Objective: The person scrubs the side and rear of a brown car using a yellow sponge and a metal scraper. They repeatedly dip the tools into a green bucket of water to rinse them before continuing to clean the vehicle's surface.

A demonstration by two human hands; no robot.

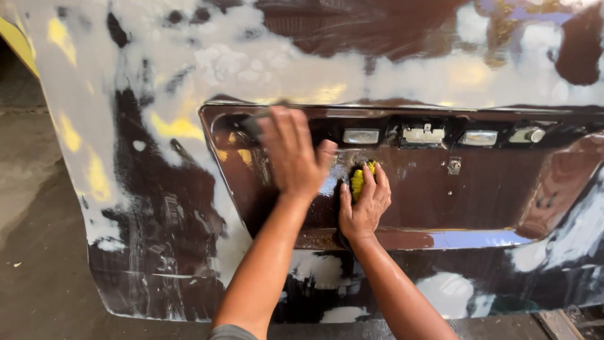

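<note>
Both hands (292,154) on soapy car panel (402,189)

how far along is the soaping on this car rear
Done: white foam already covers much of the dark car body. In hand: the left hand rubs the recessed plate panel, and the right hand presses a yellow sponge there. Left: that recess looks mostly foam-free.

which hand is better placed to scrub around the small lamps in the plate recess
Probably the right hand: it grips the yellow scrubber just below the lamps. The left hand lies flat farther left, near the recess's corner.
</note>
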